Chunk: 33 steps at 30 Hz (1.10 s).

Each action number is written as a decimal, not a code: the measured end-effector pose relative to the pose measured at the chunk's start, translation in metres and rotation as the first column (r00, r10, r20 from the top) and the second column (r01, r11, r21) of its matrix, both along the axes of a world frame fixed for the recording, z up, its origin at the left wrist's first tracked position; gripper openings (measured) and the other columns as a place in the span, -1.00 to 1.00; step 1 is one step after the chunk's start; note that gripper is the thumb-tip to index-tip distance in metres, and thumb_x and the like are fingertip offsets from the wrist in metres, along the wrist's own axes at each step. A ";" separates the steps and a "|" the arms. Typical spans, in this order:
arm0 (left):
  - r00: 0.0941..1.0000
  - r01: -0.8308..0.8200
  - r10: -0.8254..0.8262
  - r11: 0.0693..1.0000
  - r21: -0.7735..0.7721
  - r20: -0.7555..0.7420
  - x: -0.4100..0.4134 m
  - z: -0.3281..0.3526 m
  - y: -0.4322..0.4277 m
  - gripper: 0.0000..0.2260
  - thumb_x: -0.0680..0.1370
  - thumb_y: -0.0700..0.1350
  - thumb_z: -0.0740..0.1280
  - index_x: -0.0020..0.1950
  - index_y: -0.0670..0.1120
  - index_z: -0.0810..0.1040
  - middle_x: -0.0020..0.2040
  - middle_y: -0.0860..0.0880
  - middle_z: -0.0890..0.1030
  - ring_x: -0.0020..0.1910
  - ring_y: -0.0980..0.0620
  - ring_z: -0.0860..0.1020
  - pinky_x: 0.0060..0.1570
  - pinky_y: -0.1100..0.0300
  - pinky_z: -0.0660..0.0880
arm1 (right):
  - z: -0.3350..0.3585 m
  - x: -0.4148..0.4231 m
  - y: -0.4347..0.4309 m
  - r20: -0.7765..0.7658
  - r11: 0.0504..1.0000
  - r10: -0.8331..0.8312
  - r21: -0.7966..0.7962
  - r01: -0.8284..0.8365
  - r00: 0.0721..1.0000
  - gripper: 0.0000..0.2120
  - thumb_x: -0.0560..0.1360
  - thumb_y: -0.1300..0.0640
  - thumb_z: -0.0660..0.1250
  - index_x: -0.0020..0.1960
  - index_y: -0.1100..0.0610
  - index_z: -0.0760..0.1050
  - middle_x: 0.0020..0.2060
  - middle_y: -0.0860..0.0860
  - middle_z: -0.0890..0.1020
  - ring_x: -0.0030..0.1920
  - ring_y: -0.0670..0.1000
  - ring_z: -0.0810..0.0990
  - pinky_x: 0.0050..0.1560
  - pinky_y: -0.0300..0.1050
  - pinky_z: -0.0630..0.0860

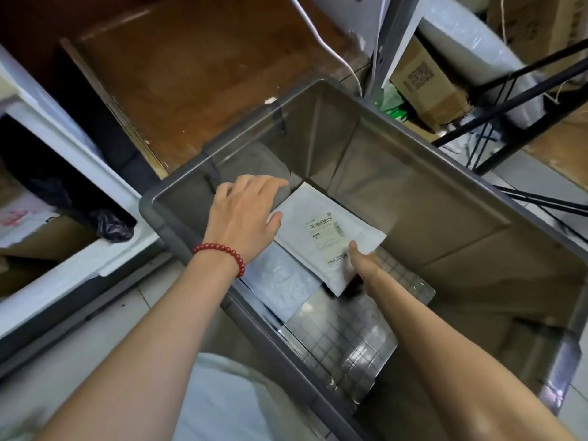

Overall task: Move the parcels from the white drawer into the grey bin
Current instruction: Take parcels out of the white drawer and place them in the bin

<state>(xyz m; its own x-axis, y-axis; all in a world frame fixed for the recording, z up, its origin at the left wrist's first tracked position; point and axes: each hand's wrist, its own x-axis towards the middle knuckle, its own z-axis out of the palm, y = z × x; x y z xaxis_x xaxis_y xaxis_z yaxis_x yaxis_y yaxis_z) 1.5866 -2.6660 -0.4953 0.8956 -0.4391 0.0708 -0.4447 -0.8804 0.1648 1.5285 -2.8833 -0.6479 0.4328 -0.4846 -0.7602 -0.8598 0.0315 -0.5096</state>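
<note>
At far left, a white drawer point(63, 281) stands open with a black plastic bag point(111, 224) inside. The left grip point(245, 214), wearing a red bead bracelet point(222, 251), is spread wide over the grey bin point(429, 202), its thumb touching the edge of a white padded mailer point(302, 224). The right grip point(359, 265) pinches that labelled mailer's near corner, thumb on top. The mailer sits low in the bin, above a pale poly mailer point(280, 281) and a silver gridded mailer point(343, 338).
</note>
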 end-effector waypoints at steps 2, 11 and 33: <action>0.996 -0.055 0.055 0.998 0.006 0.072 -0.005 0.007 0.000 -0.62 0.56 0.00 0.25 0.38 0.06 0.36 0.33 0.09 0.44 0.33 0.04 0.35 0.29 0.05 0.19 | 0.013 -0.001 -0.006 -0.022 0.970 0.189 -0.150 -0.190 0.982 -0.30 0.59 -0.19 0.12 0.57 0.14 0.00 0.54 0.12 0.11 0.52 0.15 0.13 0.48 0.04 0.14; 0.931 -0.309 0.325 0.944 -0.115 0.168 -0.024 0.061 0.032 -0.68 0.54 0.04 0.26 0.30 0.06 0.44 0.26 0.05 0.51 0.27 -0.05 0.40 0.20 -0.01 0.24 | 0.116 0.009 0.000 -0.054 0.563 0.633 -0.653 -0.507 0.772 -0.37 0.53 -0.28 0.14 0.50 0.00 0.20 0.46 0.08 0.29 0.42 0.15 0.31 0.29 0.13 0.34; 0.613 -0.789 0.788 0.614 -0.007 0.048 -0.175 0.115 0.252 -0.62 0.54 0.03 0.26 0.34 -0.02 0.42 0.29 -0.08 0.50 0.26 -0.15 0.40 0.18 -0.05 0.34 | 0.233 -0.036 0.235 0.201 0.221 0.975 -0.856 -0.467 0.093 -0.49 0.54 -0.23 0.19 0.36 0.06 0.40 0.35 0.02 0.41 0.41 0.04 0.28 0.36 -0.01 0.26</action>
<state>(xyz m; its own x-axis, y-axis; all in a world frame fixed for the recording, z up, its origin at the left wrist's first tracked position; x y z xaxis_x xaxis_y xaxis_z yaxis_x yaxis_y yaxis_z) 1.4113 -2.4140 -0.3798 0.8933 0.4341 0.1166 0.4163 -0.8969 0.1493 1.4924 -2.6484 -0.4154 0.9350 0.3258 0.1399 0.3534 -0.8239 -0.4430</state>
